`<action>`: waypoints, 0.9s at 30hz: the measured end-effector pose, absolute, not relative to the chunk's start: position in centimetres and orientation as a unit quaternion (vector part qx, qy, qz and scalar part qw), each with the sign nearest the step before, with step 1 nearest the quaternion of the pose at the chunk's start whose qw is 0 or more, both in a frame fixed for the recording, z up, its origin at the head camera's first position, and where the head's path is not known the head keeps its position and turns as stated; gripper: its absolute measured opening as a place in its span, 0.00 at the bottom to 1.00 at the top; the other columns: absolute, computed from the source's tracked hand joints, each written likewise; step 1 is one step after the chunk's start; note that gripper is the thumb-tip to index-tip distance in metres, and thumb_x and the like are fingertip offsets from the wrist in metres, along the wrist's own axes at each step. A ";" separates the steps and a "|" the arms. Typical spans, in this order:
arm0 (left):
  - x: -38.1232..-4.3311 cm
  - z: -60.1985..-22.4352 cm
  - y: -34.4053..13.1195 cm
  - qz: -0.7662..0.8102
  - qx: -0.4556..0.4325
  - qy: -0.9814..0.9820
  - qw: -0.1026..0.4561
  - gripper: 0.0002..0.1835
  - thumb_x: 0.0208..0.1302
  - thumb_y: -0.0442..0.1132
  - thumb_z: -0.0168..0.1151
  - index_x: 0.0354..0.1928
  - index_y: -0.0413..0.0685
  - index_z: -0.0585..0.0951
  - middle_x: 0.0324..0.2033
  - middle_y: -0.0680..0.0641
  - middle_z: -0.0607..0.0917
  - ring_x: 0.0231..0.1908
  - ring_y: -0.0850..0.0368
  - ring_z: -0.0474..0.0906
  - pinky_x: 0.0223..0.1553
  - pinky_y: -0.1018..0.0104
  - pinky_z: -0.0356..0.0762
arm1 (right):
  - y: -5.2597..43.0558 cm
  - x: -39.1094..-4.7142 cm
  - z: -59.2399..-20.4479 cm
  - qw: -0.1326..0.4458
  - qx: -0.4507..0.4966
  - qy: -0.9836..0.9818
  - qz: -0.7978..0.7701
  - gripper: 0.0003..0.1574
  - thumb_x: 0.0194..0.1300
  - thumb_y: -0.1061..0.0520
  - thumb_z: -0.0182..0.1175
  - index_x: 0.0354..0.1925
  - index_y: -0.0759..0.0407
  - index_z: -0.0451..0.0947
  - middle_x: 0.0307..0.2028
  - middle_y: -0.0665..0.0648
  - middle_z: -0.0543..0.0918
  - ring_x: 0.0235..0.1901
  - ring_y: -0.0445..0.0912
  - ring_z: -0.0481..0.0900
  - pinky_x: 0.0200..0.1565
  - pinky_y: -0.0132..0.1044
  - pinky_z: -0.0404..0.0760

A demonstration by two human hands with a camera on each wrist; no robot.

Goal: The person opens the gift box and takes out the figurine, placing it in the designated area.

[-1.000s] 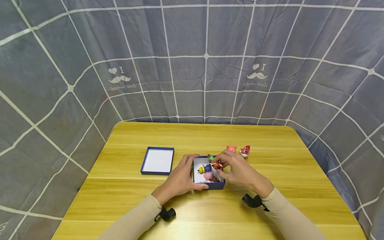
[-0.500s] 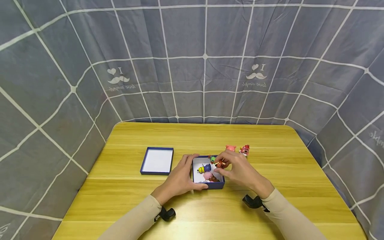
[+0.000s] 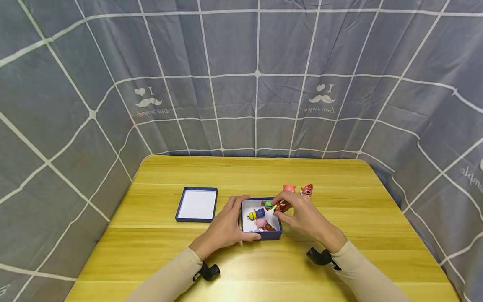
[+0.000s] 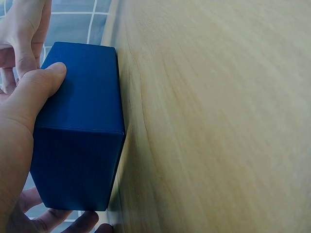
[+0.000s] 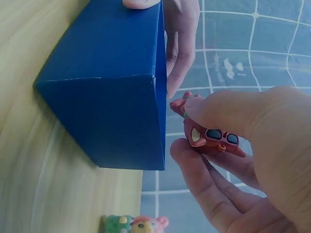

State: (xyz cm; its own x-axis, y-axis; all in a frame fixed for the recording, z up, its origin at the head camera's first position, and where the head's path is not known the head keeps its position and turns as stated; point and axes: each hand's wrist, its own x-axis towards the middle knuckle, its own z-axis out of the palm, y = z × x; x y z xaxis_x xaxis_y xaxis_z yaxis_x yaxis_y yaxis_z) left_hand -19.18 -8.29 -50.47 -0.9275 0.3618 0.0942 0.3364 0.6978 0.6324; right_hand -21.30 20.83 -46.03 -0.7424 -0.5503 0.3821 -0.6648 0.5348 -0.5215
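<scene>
My left hand (image 3: 222, 226) grips the left side of a small open blue box (image 3: 264, 236), its thumb along the front wall. In the left wrist view the thumb lies flat on the blue wall. My right hand (image 3: 305, 214) pinches a reddish-brown toy figurine (image 5: 214, 136) with dark eyes, between thumb and fingers, at the box's right rim. Inside the white interior lie a yellow-and-blue figurine (image 3: 256, 214), a pink one (image 3: 260, 223), a brown one (image 3: 268, 227) and a green one (image 3: 267, 204) near the back wall.
A shallow blue lid (image 3: 197, 205) with a white inside lies left of the box. Behind the right hand stand a pink figurine (image 3: 289, 188) and a red-and-white figurine (image 3: 307, 190). A grey checked curtain (image 3: 234, 96) hangs behind the wooden table (image 3: 241, 272).
The right hand has shifted slightly right with the reddish-brown figurine. The green figurine has moved from the back rim further into the box. The left hand keeps its grip.
</scene>
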 end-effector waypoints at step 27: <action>-19.3 -50.7 -8.3 0.335 0.189 0.923 0.017 0.68 0.53 0.72 0.91 0.90 0.56 0.65 0.75 0.42 0.78 0.62 0.48 0.83 0.62 0.45 0.89 | 21.9 -21.9 -46.4 0.129 0.352 -0.876 0.303 0.22 0.67 0.64 0.86 0.57 0.59 0.91 0.49 0.54 0.96 0.42 0.44 0.95 0.48 0.40 0.96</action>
State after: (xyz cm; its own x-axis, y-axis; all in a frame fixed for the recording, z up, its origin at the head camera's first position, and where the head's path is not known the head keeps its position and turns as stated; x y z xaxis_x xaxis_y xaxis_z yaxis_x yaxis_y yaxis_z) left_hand -19.27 -8.30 -50.74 -0.9278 0.3609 0.0947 0.3376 0.7040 0.6248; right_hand -21.93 21.93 -46.45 -0.7194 -0.5385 0.4387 -0.6945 0.5692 -0.4402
